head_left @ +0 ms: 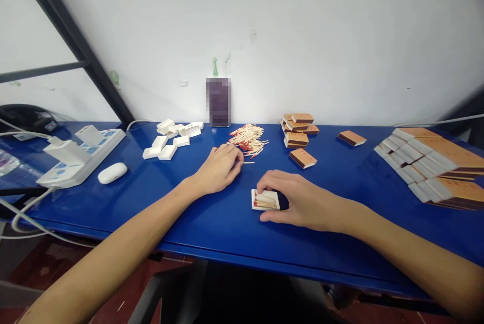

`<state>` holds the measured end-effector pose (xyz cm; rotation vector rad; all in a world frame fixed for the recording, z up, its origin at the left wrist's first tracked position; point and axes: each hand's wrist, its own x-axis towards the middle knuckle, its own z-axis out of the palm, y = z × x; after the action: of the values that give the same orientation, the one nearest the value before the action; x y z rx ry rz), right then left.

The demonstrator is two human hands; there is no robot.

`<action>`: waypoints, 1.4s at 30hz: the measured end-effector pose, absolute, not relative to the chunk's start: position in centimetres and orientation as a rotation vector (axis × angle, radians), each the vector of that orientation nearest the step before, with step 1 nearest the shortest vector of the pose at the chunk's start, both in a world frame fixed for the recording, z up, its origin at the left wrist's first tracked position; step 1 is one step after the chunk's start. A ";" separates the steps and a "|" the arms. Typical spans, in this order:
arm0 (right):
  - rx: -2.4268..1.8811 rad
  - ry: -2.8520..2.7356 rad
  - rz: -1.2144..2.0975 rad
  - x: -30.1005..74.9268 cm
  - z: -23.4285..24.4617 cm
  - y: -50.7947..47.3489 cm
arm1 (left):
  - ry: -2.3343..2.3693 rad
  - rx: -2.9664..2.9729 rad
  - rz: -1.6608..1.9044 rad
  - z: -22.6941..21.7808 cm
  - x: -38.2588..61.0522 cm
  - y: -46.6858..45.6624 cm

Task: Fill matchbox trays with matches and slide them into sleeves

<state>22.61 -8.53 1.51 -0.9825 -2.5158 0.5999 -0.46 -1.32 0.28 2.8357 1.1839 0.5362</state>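
My left hand (223, 166) rests palm down at the front of a heap of red-tipped matches (247, 138), its fingers bent and pressed together. A single match (248, 162) sticks out beside those fingertips; whether they grip it is hidden. Nearer the table's front edge, my right hand (293, 198) curls round a small white matchbox tray (265, 194), thumb along the near side and fingertips at the far side. Several matches lie lengthwise in that tray, red heads to the left.
White trays (167, 152) lie scattered at the back left. Matchbox sleeves (297, 140) are piled behind my right hand, with one box (352, 138) apart. A large matchbox stack (434, 162) fills the right. Leftward are a white case (112, 173) and a power strip (81, 162) with cables.
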 end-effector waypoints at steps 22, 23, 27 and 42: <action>-1.455 -2.497 0.068 21.8 -0.2 -1.3 | 1.341 2.828 0.385 -0.5 -0.2 -0.8; -1.453 -2.498 0.062 21.7 -0.3 -1.1 | 1.334 2.839 0.376 -0.5 -0.2 -0.9; -1.368 -2.460 0.072 22.0 -0.9 -1.0 | 1.299 2.875 0.393 -0.1 -0.1 -1.5; -1.261 -2.265 0.395 22.2 -0.6 -3.3 | 1.028 2.810 0.405 0.2 0.1 -1.8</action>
<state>22.24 -3.28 -0.59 -1.2608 -2.2651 0.3953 0.06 -1.80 0.16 2.8104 1.0280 0.4053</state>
